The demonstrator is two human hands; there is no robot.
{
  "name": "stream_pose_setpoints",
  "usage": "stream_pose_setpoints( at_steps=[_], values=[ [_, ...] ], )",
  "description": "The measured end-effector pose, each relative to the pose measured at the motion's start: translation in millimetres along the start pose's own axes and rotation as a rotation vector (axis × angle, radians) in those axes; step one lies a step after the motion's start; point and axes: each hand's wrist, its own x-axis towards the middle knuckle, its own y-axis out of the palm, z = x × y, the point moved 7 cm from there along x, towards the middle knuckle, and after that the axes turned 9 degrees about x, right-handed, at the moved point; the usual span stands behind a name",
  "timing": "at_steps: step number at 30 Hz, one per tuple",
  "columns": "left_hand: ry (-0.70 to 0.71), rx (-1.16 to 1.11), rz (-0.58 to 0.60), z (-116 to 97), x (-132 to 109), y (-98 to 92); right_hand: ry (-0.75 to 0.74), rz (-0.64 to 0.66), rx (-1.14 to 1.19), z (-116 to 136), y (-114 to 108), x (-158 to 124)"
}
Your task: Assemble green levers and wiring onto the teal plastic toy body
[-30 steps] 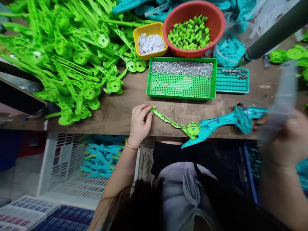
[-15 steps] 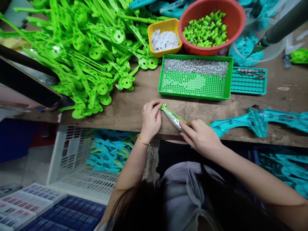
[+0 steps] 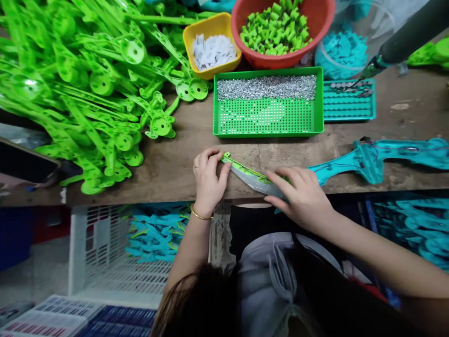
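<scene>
- With our left hand (image 3: 210, 180), we pinch the far-left tip of a narrow lime-green plastic arm (image 3: 247, 168) between thumb and fingers.
- Our right hand (image 3: 301, 199) has its thumb and fingers set moderately apart, holding the right part of a curved, see-through plastic piece (image 3: 250, 181) between them.
- We see that curved piece lying along the near side of the green arm, at the front edge of the brown wooden surface (image 3: 168, 173).
- To the right of our hands lies a long turquoise plastic body (image 3: 372, 161) with thin wires along it.
- Beyond our hands stands a green rectangular perforated plastic tray (image 3: 268, 135), small silvery metal pieces (image 3: 266, 87) heaped along its far side.
- A tangled heap of lime-green plastic parts (image 3: 94, 84) spreads at our left.
</scene>
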Motion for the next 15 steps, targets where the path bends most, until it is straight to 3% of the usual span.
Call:
stream_pose_setpoints(
  at_steps=[5, 15],
  values=[
    [-0.015, 0.037, 0.029, 0, 1, 1.4, 0.111, 0.017, 0.072, -26, 0, -11],
    [-0.012, 0.046, 0.050, 1, 3, 3.6, 0.144, 0.039, 0.115, -31, 3, -7]
  ],
)
